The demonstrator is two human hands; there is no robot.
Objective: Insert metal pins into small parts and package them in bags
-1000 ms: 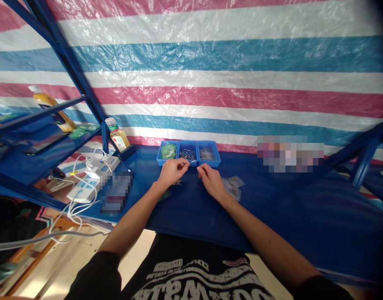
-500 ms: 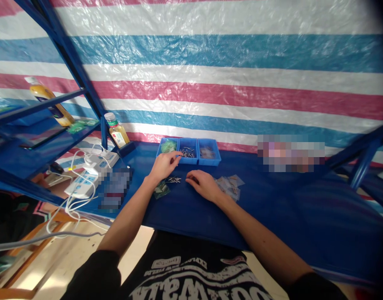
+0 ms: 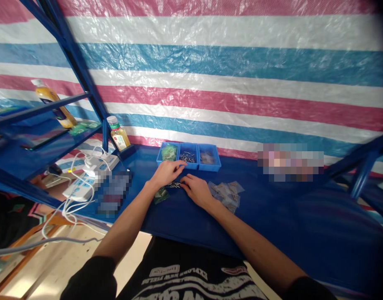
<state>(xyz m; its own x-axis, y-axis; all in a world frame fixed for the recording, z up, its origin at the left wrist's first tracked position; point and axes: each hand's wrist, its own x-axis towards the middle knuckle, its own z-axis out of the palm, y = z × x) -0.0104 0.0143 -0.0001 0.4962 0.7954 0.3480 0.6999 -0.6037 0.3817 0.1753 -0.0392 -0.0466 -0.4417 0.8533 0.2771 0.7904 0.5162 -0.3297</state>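
Note:
My left hand (image 3: 168, 172) is at the front edge of the blue three-part bin (image 3: 209, 168), its fingers curled and tips close together. Anything between those tips is too small to make out. Loose metal screws (image 3: 187, 157) fill the middle compartment. My right hand (image 3: 196, 188) rests on the table with bent fingers, their tips at a small pile of screws (image 3: 175, 185). Whether it pinches one is hidden. Beside the pile, below my left wrist, lies a small greenish plastic packet (image 3: 161, 196). Several clear bags with small parts (image 3: 227, 191) lie right of my right hand.
The bin's left compartment holds green bags (image 3: 169, 153), the right one clear bags (image 3: 206, 158). Left on the blue table (image 3: 272, 216) are a drink bottle (image 3: 118, 134), a power strip (image 3: 81, 186) with white cables and a blurred flat object (image 3: 114, 192). A blue metal frame (image 3: 99, 106) rises there.
My left hand has come back from over the screw compartment toward the bin's front edge. My right hand has moved slightly left, its fingertips now at the screw pile. The view has tilted up slightly.

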